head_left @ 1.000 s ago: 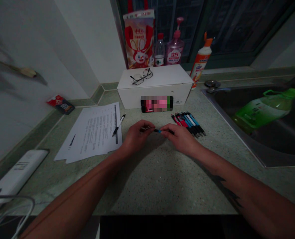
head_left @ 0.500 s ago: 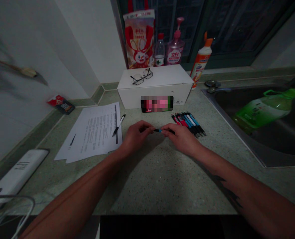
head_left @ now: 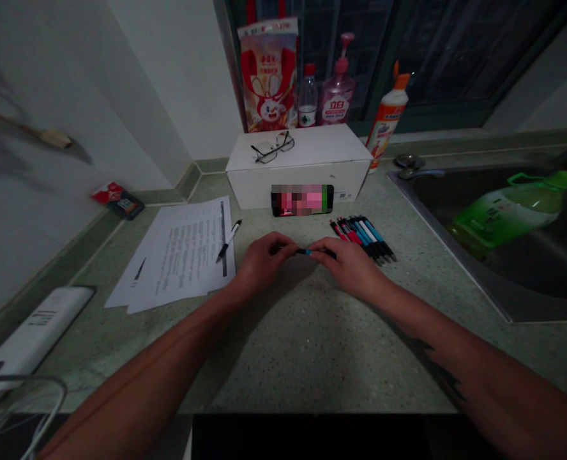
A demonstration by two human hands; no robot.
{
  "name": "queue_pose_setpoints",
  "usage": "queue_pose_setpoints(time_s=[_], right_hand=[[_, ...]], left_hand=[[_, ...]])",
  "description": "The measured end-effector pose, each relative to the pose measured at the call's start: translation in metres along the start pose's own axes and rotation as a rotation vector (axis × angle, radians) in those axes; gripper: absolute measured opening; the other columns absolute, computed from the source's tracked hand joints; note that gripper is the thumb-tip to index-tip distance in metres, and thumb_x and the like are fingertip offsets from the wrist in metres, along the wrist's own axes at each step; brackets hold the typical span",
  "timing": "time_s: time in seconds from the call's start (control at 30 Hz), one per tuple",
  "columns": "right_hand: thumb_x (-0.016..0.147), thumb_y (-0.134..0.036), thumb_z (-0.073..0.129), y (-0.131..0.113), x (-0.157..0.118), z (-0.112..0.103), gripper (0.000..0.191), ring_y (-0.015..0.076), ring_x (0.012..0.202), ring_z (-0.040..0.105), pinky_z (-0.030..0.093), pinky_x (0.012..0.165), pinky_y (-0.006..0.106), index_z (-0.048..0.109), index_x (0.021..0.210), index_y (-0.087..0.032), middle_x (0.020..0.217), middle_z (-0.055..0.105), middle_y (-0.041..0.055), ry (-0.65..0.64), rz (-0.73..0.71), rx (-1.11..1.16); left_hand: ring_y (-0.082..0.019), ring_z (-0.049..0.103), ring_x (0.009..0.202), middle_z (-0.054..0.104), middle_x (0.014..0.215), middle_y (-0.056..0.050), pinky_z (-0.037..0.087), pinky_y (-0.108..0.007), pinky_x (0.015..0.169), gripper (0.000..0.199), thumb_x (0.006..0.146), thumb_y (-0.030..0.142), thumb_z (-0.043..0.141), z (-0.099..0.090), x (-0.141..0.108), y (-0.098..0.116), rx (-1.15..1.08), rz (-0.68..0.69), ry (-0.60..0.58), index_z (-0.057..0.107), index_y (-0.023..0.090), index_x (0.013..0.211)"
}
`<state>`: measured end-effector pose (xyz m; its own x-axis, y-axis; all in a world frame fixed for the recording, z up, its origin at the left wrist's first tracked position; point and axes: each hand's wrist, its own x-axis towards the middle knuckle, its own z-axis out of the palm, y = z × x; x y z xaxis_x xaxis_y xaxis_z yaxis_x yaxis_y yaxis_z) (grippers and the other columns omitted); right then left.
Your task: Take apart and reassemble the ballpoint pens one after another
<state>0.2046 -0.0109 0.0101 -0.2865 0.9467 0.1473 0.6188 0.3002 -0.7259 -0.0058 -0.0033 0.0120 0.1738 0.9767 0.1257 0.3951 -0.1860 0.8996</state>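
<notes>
Matching the earlier frames, the blue-and-black pen (head_left: 305,252) lies level between my hands, above the counter (head_left: 307,345). My left hand (head_left: 267,255) and right hand (head_left: 343,259) pinch its opposite ends, fingertips nearly meeting, forearms angled inward.

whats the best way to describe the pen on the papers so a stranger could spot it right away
On the speckled countertop, find the long white box below the window. In front of it and to the left lie printed sheets, with the black-and-white pen slanting across their right edge. It lies alone, unlike the row of pens beside the right hand.
</notes>
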Motion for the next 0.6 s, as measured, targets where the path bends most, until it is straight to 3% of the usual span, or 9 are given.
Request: queue_pose_setpoints(time_s=[0.6], right_hand=[[0.095,-0.019,0.067,0.0017,0.0002,-0.0008,0.013,0.0230,0.092,0.072,0.052,0.081,0.036,0.077,0.103,-0.023,0.099,0.080,0.0064,0.013,-0.005,0.000]], left_hand=[[-0.021,0.069,0.080,0.075,0.084,-0.004,0.057,-0.039,0.081,0.004,0.088,0.024,0.071,0.0014,-0.0012,-0.0018,0.043,0.037,-0.013,0.071,0.024,0.084]])
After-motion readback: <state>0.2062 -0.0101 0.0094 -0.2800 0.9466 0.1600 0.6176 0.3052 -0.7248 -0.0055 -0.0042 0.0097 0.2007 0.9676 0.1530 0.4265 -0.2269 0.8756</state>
